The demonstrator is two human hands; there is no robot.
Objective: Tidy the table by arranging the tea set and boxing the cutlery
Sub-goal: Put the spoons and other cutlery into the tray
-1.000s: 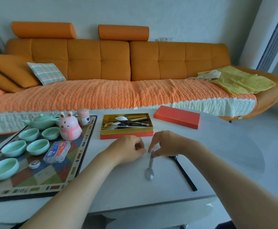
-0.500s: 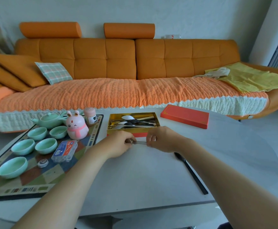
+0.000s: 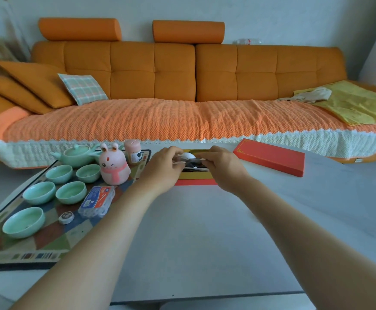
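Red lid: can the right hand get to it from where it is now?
Probably yes: red lid lies on bare table just right of the right hand, nothing between. The hand pinches a spoon, though.

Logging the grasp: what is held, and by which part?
Seemingly a metal spoon: left hand pinches one end, right hand the other, over the cutlery box.

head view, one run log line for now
step: boxing cutlery | left hand: pinches silver metal spoon | right hand: pinches same spoon | spoon: over open gold-lined red box | flat red lid: off, right of box
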